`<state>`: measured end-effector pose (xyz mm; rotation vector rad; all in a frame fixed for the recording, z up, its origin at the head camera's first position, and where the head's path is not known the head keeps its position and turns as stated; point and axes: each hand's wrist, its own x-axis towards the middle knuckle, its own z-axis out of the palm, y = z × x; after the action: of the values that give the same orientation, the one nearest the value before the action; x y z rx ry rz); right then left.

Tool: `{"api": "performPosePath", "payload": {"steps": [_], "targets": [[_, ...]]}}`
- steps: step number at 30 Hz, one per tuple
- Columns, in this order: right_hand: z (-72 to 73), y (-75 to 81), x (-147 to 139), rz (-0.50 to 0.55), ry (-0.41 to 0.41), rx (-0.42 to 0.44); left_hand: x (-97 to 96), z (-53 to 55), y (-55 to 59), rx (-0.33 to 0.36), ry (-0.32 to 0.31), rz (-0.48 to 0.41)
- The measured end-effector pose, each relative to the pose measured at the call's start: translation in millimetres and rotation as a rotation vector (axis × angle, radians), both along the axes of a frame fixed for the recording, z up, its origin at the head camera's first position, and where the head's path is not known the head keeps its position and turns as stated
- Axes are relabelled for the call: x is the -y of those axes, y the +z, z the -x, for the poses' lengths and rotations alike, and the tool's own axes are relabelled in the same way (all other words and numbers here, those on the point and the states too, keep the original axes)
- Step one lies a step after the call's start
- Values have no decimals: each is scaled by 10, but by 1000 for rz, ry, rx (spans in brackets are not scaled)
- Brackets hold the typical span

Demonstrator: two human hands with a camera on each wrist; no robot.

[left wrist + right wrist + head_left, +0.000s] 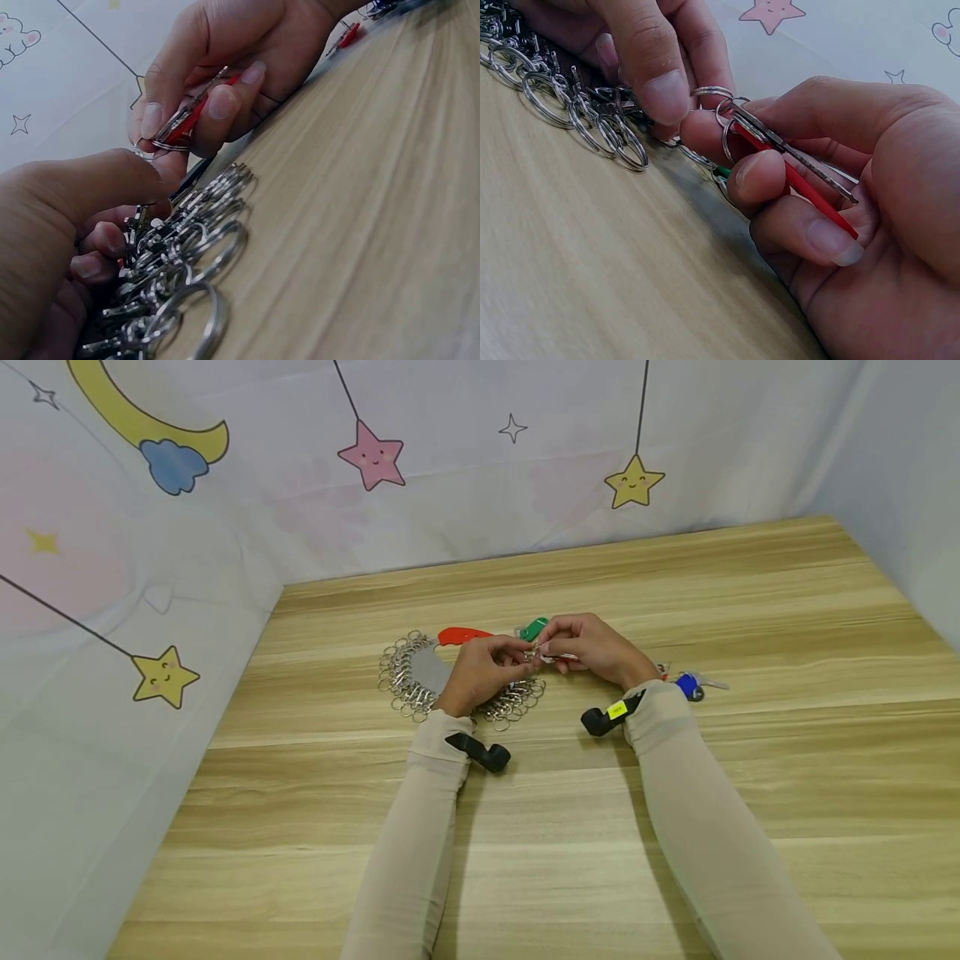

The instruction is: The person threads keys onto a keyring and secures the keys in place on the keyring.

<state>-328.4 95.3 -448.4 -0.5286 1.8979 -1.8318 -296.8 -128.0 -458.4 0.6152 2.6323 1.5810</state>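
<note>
My left hand (486, 675) pinches a metal split ring (712, 91) between thumb and finger. Close against it, my right hand (596, 647) grips a key (802, 159) together with a red key tag (821, 201), both joined to small rings at the fingertips. Under and beside the left hand lies a grey rounded plate (429, 668), its edge lined with many metal clasps and rings (401, 675). The left hand covers part of that plate. Several of its rings (214, 251) hang right below the left fingers in the left wrist view.
A red flat piece (459, 635) lies at the back of the plate, and a green key tag (534, 628) sits behind the hands. Right of the right wrist are a blue key tag (686, 685) and a key (714, 683). A printed cloth (465, 510) hangs along the table's back.
</note>
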Motion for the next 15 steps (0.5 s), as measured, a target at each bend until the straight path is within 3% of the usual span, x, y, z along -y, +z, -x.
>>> {"api": "performPosePath", "payload": {"steps": [15], "targets": [[-8, 5, 20, -8, -21, -2, 1, 5, -20, -8, -10, -25]]}}
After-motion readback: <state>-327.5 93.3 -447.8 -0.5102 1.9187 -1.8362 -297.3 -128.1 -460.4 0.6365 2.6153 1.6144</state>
